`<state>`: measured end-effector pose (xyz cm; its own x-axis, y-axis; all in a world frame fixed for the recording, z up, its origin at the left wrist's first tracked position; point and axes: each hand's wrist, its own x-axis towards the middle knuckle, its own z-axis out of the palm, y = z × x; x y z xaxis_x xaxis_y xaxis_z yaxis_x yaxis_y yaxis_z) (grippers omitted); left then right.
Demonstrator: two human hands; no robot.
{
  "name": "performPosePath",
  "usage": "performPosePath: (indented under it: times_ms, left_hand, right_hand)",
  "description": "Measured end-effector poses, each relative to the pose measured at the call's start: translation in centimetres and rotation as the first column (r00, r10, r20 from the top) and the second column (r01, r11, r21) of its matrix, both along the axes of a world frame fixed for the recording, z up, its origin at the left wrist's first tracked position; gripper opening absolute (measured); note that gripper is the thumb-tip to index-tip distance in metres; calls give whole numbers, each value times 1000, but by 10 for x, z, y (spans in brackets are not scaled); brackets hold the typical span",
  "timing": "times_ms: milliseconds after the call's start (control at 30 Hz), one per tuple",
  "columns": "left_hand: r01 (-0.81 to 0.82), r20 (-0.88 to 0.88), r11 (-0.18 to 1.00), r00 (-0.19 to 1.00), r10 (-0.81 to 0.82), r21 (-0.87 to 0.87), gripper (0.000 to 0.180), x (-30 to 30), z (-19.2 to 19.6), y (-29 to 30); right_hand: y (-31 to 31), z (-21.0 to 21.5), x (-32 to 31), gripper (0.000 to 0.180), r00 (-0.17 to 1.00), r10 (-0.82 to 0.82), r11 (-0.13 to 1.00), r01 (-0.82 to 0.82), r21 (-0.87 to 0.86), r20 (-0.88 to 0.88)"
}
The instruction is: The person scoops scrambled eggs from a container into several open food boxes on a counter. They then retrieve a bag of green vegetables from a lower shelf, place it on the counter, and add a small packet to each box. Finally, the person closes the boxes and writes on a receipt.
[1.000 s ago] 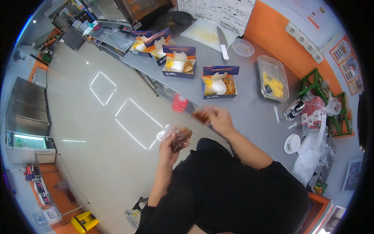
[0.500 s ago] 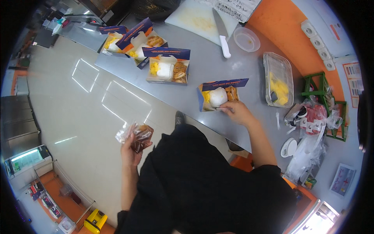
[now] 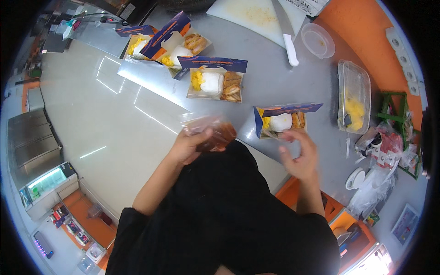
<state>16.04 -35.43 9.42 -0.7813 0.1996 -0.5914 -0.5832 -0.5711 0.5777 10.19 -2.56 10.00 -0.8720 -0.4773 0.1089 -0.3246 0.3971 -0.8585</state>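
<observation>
Packing a food box in the middle of the frame

The left hand (image 3: pixel 192 144) grips a small sauce bag (image 3: pixel 211 133); the open right hand (image 3: pixel 298 153) touches the food box (image 3: pixel 279 121). Squeezed hard, the bag might burst.

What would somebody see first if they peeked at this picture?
Probably the row of open food boxes with blue lids on the grey counter, each with white rice and yellow pieces; the nearest box sits right by the right hand. Next, the left hand holds a clear bag of brown food over the counter's edge.
</observation>
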Motion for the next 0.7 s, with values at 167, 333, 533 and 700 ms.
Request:
performPosePath:
  times_ms: [167,333,533,700]
  left_hand:
    - [287,-62,956,957,-284,56,46,-10,-1,-4]
    - [230,-51,966,973,-225,120,46,-23,-8,-34]
    - [215,-52,971,976,-211,103,45,-39,-25,-84]
    - [190,-86,978,979,-183,90,48,-59,-36,-135]
  right_hand:
    - [-115,-7,32,34,954,-89,976,141,-167,288]
    - [-149,-23,15,23,738,-159,942,312,-123,656]
    - [-193,-20,-6,19,701,-148,793,506,-340,698]
    - [-199,-33,-29,28,828,-390,856,487,-172,404]
